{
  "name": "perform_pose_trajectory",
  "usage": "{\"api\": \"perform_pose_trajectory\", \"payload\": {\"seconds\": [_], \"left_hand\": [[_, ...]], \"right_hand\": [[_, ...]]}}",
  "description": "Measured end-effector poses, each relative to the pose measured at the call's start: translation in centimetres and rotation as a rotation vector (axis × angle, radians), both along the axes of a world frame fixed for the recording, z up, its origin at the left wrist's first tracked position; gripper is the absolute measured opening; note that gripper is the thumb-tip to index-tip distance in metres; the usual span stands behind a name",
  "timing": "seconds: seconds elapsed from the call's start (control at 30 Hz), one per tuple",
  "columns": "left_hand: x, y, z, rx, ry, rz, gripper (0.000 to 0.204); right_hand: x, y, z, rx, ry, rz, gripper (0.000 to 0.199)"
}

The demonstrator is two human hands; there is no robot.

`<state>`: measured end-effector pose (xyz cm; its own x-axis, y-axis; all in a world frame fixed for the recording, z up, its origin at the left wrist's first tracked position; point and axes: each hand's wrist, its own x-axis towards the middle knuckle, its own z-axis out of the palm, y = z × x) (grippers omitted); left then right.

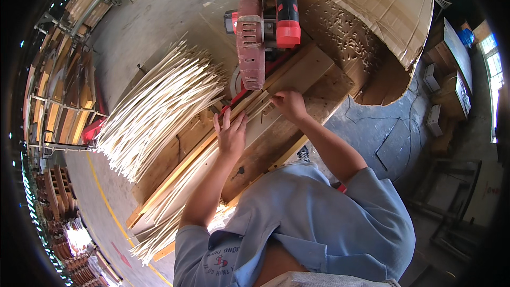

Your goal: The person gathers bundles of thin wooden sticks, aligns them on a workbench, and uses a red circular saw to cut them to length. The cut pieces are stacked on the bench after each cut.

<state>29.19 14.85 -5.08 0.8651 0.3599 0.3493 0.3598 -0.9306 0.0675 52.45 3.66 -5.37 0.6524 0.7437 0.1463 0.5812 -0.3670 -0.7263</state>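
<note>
Two bare hands work close beneath the red-and-black power saw with a worn, slotted, dull-red guard (251,42), and that nearness is the chief risk. The left hand (231,135) lies just on the near side of the guard's lower end and the right hand (289,104) just to its right, so lowering the saw with either one left there could bring the cutting line onto fingers. Whether the blade is turning cannot be told. A second likely trouble is slipping: the bundle of thin, pale wooden sticks (259,107) is made of many loose pieces, and uneven pressure could let some roll or creep, leaving ragged ends. The sprawling heap of long, cream-coloured sticks (159,111) to the left could also slide toward the saw if knocked.

As for the fingers, those of the left are fanned out over the bundle and the long, straight, yellowish wooden rail (178,175) beside it; its thumb cannot be made out, so a pinch is uncertain. Those of the right are curled close together at the bundle's upper-right ends, perhaps squaring them; whether they grip cannot be told. The bundle thus runs between both hands, under the left palm and back toward the lower left, along the brown wooden workbench (255,172).
</note>
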Motion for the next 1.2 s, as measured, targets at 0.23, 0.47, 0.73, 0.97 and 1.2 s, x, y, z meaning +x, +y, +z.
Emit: {"api": "perform_pose_trajectory", "payload": {"seconds": [0.23,0.47,0.73,0.97,1.2], "left_hand": [[0.0,-0.3,0.4,-0.061,-0.028,-0.015,0.036],[0.1,-0.3,1.1,-0.022,-0.057,-0.048,0.039],[0.2,-0.1,1.2,-0.002,-0.065,-0.060,0.040],[0.1,0.0,1.0,0.022,-0.064,-0.060,0.037],[0.1,0.3,0.3,-0.003,-0.110,-0.083,0.032]], "right_hand": [[-0.1,0.1,-0.8,0.101,0.026,-0.035,0.020],[-1.0,0.5,-1.9,0.098,-0.122,-0.122,0.018],[-2.1,1.0,-2.2,0.105,-0.168,-0.171,0.013],[-2.7,0.8,-1.8,0.083,-0.159,-0.160,0.012],[-3.1,-0.5,-2.0,0.201,-0.188,-0.112,0.012]]}}
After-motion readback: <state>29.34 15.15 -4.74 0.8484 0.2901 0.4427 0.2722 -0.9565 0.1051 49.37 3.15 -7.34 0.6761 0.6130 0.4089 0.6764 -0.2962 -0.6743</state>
